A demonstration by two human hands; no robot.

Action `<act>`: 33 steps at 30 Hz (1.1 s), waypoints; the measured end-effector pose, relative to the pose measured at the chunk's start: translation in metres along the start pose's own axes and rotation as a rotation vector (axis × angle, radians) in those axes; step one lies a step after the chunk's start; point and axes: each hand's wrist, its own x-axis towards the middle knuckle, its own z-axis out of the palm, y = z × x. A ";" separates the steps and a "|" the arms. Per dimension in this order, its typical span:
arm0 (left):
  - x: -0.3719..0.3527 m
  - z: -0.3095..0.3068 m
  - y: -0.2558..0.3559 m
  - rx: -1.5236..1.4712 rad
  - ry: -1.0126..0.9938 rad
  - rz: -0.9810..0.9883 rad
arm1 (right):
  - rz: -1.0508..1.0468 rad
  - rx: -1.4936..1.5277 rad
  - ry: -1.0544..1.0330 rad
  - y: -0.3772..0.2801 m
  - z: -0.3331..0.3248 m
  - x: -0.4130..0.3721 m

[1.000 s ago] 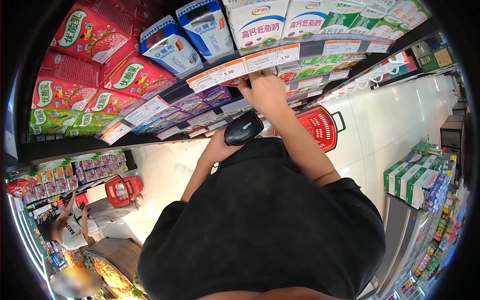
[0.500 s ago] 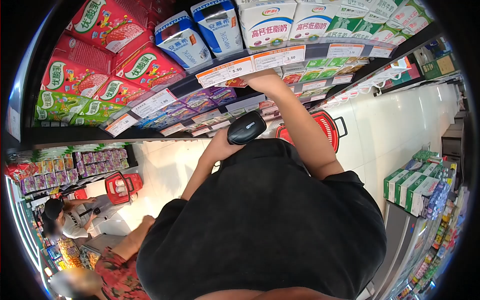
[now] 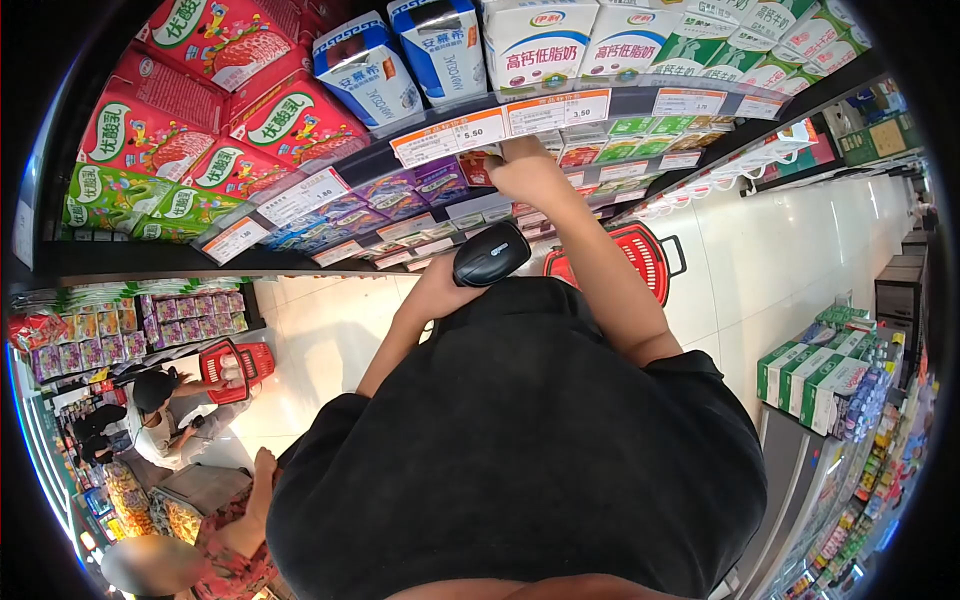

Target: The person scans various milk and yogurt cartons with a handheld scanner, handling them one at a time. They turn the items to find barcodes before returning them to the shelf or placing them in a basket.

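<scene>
My left hand is wrapped round a black handheld scanner in front of my black shirt. My right hand reaches into the shelf level just under the price label strip. Its fingertips are hidden beneath the shelf edge, beside a red carton and purple packs. Whether it grips anything cannot be seen. On the level above stand blue and white cartons and white milk cartons.
Pink cartons fill the upper left shelf. A red basket sits on the floor beyond my right forearm. Green and white boxes are stacked at the right. Two people are at the lower left, one by another red basket.
My right hand has shifted slightly left and down, showing more of the purple packs and the red carton. The person in the cap now reaches to the basket at the left.
</scene>
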 end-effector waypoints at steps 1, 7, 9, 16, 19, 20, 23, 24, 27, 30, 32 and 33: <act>0.000 0.001 -0.001 -0.004 0.000 -0.001 | 0.001 -0.002 -0.004 0.005 0.002 -0.003; -0.004 0.005 -0.006 0.008 0.007 0.021 | 0.016 -0.330 -0.253 -0.005 -0.019 0.004; -0.005 0.006 -0.010 -0.003 0.007 0.015 | -0.002 -0.343 -0.235 -0.007 -0.018 0.009; -0.010 0.008 -0.006 -0.003 -0.002 -0.031 | 0.096 -0.402 -0.452 -0.033 -0.033 0.034; -0.012 0.011 -0.010 -0.001 0.038 -0.006 | 0.119 -0.432 -0.474 -0.035 -0.029 0.034; -0.013 0.011 -0.011 -0.007 0.046 -0.007 | 0.112 -0.436 -0.479 -0.034 -0.029 0.033; -0.015 0.011 -0.008 -0.006 0.051 -0.007 | 0.044 -0.570 -0.470 -0.031 -0.028 0.029; -0.016 0.011 -0.009 0.012 0.042 -0.011 | -0.001 -0.585 -0.434 -0.031 -0.027 0.028; -0.014 0.012 -0.010 0.026 0.030 0.000 | -0.082 -0.567 -0.471 -0.033 -0.037 0.025; -0.014 0.013 -0.004 -0.010 0.048 0.033 | -0.160 -0.538 -0.631 -0.039 -0.058 0.033; -0.016 0.009 0.001 0.054 0.068 0.029 | 0.031 -0.408 -0.830 -0.037 -0.072 0.043; -0.017 0.008 -0.002 0.047 0.078 0.030 | 0.014 -0.419 -0.841 -0.035 -0.072 0.046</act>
